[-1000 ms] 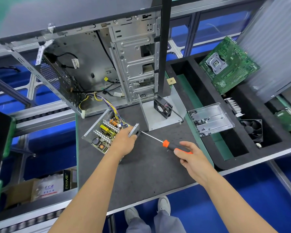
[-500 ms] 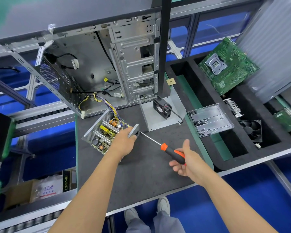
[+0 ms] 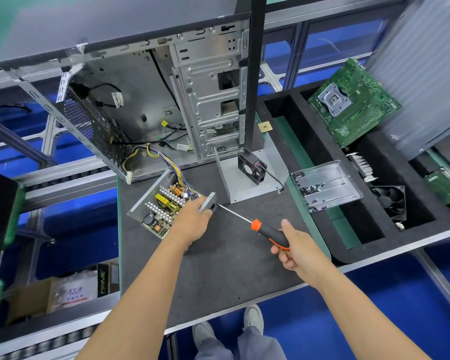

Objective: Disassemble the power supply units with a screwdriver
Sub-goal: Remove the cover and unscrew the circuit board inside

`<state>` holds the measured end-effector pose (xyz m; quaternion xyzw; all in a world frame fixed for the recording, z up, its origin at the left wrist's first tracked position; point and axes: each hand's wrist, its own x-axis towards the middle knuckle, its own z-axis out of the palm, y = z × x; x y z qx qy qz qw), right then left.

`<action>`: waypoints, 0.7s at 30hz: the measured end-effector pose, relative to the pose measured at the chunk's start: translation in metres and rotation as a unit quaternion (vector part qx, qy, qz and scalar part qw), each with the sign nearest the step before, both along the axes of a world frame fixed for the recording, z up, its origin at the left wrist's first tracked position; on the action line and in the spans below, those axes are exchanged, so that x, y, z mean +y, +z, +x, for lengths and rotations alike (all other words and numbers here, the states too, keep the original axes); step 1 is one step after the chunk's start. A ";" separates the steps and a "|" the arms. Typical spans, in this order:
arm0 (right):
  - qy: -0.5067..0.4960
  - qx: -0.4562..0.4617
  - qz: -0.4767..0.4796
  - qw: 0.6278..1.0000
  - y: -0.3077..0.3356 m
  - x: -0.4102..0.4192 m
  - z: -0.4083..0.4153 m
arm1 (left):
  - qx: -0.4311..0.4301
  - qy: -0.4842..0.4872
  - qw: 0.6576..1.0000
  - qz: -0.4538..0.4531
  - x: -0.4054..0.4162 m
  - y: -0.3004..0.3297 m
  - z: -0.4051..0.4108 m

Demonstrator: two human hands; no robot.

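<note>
Clearly the left hand (image 3: pixel 192 219) is there to brace: its fingers curl over the near corner of the power supply (image 3: pixel 164 203), which lies cover-off on the dark tabletop (image 3: pixel 218 268) just in front of the case (image 3: pixel 146 105), so the unit should not skid or twist under the tool. The right hand (image 3: pixel 296 250) wraps the black and orange handle of the screwdriver (image 3: pixel 255 226), thumb laid along the top, and holds the shaft low and nearly level so the tip meets the unit's side wall beside the left fingers; the screw itself is hidden. A removed metal cover (image 3: pixel 247 178) with a small fan (image 3: pixel 252 166) standing on it sits behind, out of the working line. To the right, a shallow tray (image 3: pixel 330 175) holding dark screws lies within reach, a likely spot for the next screw.
</note>
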<state>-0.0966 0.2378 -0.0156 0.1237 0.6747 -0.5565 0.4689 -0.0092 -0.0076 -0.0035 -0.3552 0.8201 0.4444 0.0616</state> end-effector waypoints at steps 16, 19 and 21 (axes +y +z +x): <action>-0.079 0.054 -0.080 0.992 -0.006 0.003 0.001 | -0.002 -0.004 1.000 -0.004 -0.001 -0.002 0.000; -0.042 -0.027 -0.034 0.998 -0.004 0.000 0.004 | -0.003 -0.001 1.000 -0.001 -0.001 -0.003 0.000; -0.025 0.004 -0.010 1.000 -0.006 0.000 0.005 | -0.003 0.000 1.000 0.002 -0.001 -0.003 0.000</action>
